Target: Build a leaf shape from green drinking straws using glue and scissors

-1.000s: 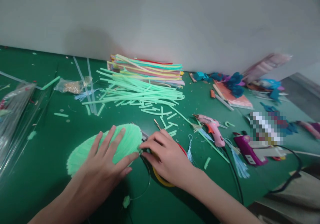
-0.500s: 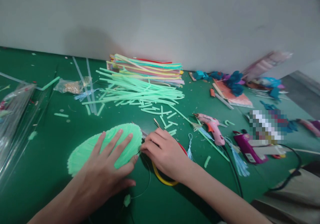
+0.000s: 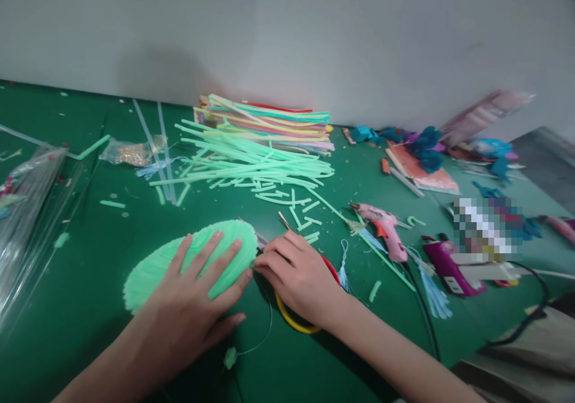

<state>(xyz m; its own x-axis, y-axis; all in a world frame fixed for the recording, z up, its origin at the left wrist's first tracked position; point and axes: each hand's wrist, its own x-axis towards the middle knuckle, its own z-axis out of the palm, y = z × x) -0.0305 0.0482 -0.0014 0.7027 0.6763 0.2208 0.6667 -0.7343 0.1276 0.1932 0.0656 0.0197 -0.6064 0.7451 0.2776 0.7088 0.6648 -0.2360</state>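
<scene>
A mint-green fuzzy oval [image 3: 148, 277], with ridges like rows of pipe cleaner, lies on the green table. Across its top, my left hand [image 3: 193, 295] rests palm down with the fingers spread. At the oval's right end, my right hand [image 3: 291, 271] has its fingers pinched together; what sits between the tips is hidden. A thin strand [image 3: 270, 319] curves down from near those fingertips to a small green tuft [image 3: 230, 358]. Scissors with a red and yellow handle [image 3: 296, 322] lie partly covered beneath my right hand.
Mint-green pipe cleaners [image 3: 251, 157] lie heaped by the wall, with cut pieces [image 3: 294, 217] in front. A pink glue gun [image 3: 384, 229] and its cord lie to the right, near blue tassels [image 3: 433, 292] and a purple device [image 3: 453, 265]. Clear plastic [image 3: 27, 235] lies left.
The view has shifted slightly. My left thumb and index finger have moved a little beside the oval's edge; my right hand keeps its pinch at the same end.
</scene>
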